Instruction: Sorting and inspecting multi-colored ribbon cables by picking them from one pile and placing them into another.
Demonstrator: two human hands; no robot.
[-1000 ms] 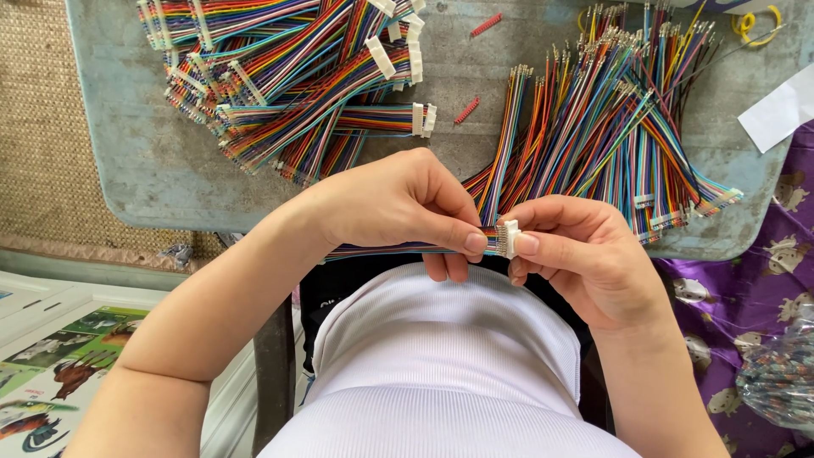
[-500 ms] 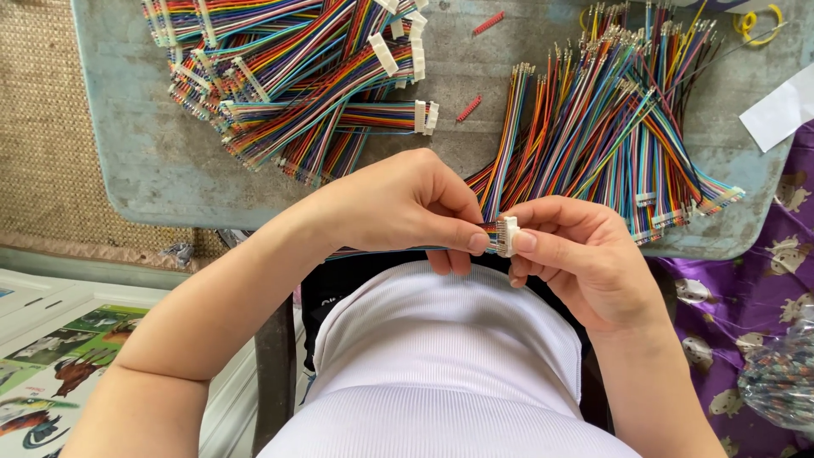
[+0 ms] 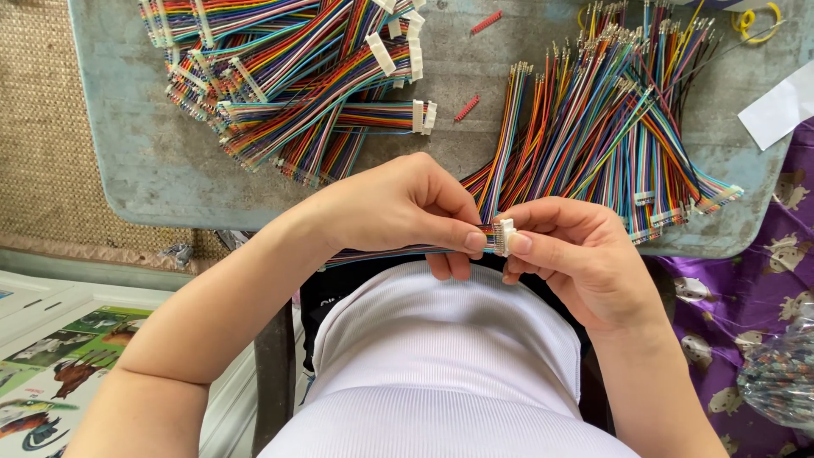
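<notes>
My left hand (image 3: 398,208) pinches a flat multicoloured ribbon cable (image 3: 381,252) near its end, the cable trailing left under my wrist. My right hand (image 3: 577,254) holds a small white plastic connector (image 3: 506,237) at the cable's tip, thumb and forefinger on it. Both hands meet just below the near edge of a worn grey table (image 3: 153,161). A pile of ribbon cables with white connectors fitted (image 3: 297,76) lies at the upper left. A fan of loose coloured cables with bare metal terminals (image 3: 602,119) lies at the upper right.
Two small red strips (image 3: 466,108) lie on the table between the piles. A yellow ring-shaped item (image 3: 759,19) and a white paper (image 3: 780,110) sit at the far right. Purple patterned cloth (image 3: 746,297), a clear bag (image 3: 784,373) and woven matting (image 3: 42,127) surround the table.
Almost nothing has shifted; my hands stay together at the connector with only slight finger movement.
</notes>
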